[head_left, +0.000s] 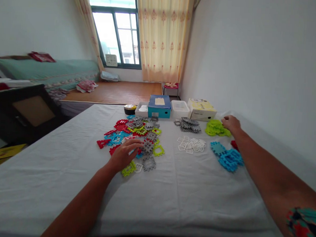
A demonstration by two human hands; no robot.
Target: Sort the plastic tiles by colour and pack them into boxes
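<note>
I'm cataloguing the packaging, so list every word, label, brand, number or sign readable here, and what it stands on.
No text can be read with certainty.
Blue box: a pale label on top and a smaller one on the front, both too blurred to read.
Yellow-and-white box: printing, too small and blurred to read.
Plastic pieces: no lettering to be made out.

Lit by daylight thru window, blown out there w/ glare. Dim nr cabinet, softly shadowed on desk. Slightly blurry overall, stretched twd edges.
</note>
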